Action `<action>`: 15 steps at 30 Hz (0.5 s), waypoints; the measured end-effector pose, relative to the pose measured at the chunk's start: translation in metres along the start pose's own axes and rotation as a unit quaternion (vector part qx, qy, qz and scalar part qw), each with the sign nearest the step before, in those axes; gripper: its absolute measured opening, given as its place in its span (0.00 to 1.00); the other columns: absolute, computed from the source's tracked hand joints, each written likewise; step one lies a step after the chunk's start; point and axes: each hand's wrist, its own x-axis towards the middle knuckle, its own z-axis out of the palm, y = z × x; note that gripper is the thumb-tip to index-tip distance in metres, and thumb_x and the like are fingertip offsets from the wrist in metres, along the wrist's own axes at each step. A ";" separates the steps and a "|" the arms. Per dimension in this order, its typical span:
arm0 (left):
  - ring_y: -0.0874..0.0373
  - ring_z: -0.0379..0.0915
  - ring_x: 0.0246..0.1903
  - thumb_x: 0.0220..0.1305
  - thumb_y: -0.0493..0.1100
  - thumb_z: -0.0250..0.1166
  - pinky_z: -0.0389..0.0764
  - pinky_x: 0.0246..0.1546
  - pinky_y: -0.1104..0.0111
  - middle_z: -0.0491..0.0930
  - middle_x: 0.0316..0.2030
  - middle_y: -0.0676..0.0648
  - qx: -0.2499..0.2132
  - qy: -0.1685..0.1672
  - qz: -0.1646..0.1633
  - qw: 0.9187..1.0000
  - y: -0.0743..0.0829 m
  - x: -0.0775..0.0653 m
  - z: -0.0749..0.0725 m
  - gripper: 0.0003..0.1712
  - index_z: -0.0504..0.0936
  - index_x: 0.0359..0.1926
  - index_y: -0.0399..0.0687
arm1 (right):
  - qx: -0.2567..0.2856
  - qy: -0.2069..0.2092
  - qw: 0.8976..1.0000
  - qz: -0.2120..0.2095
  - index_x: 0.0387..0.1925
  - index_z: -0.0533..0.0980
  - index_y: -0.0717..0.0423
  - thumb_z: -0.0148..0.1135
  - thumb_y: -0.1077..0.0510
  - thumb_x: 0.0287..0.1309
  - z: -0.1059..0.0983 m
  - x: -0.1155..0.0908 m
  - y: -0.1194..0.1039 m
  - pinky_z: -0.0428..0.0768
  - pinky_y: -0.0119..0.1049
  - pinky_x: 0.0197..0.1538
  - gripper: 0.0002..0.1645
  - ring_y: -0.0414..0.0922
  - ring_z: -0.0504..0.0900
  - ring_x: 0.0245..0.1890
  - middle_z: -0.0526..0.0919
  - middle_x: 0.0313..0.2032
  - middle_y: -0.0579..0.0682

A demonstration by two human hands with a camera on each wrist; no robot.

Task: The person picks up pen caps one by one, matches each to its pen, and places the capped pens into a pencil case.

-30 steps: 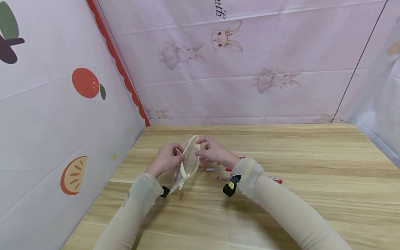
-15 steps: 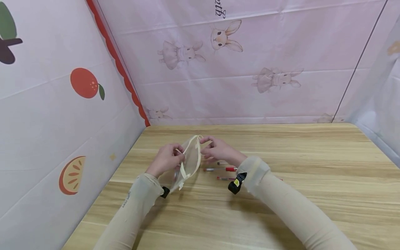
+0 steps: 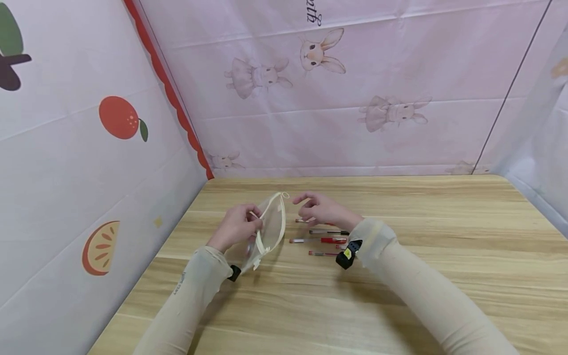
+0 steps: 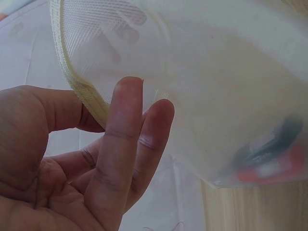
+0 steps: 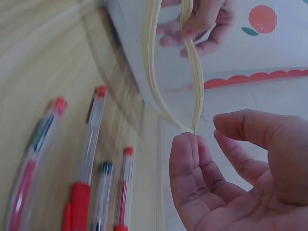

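Observation:
A translucent mesh zip pouch (image 3: 275,224) with a cream zipper edge is held up with its mouth gaping. My left hand (image 3: 237,227) pinches one side of that edge between thumb and fingers. Through the mesh, a dark and a red pen-like shape (image 4: 272,159) show blurred near the bottom corner. To the right of the pouch, my right hand (image 3: 327,209) is raised with fingers loosely bent and nothing in them, thumb apart. Below it lie several gel pens, among them a red-capped pen (image 3: 329,240) and a black-capped pen (image 3: 330,232).
The wooden table (image 3: 275,315) carries the pens in a loose row, pointing left to right. A pale fabric wall with fruit prints (image 3: 119,117) stands at the left. Behind the table hangs a pink sheet with rabbit prints (image 3: 315,52).
My right hand has drawn away from the pouch's edge toward the right, uncovering more of the pens. The left hand and the pouch have stayed in place.

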 end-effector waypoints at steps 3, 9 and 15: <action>0.52 0.84 0.31 0.70 0.36 0.64 0.92 0.40 0.51 0.86 0.39 0.40 0.001 -0.002 0.001 1.000 0.000 0.000 0.000 0.12 0.83 0.52 0.37 | -0.006 -0.001 1.000 -0.005 0.68 0.73 0.61 0.55 0.65 0.74 -0.007 -0.001 0.005 0.84 0.61 0.63 0.23 0.50 0.80 0.45 0.78 0.50 0.58; 0.53 0.84 0.31 0.69 0.36 0.63 0.91 0.37 0.56 0.86 0.38 0.41 0.008 -0.001 0.004 1.000 -0.001 0.002 0.000 0.13 0.83 0.52 0.36 | -0.059 -0.001 0.998 -0.014 0.67 0.75 0.60 0.55 0.65 0.76 -0.021 -0.001 0.012 0.85 0.59 0.62 0.22 0.56 0.81 0.52 0.79 0.58 0.66; 0.53 0.83 0.31 0.69 0.36 0.63 0.91 0.37 0.56 0.86 0.37 0.41 0.007 0.000 0.002 1.000 -0.002 0.002 0.000 0.11 0.83 0.49 0.39 | -0.160 0.009 0.987 -0.028 0.65 0.78 0.56 0.57 0.64 0.76 -0.035 -0.002 0.017 0.86 0.48 0.57 0.20 0.60 0.82 0.61 0.80 0.63 0.70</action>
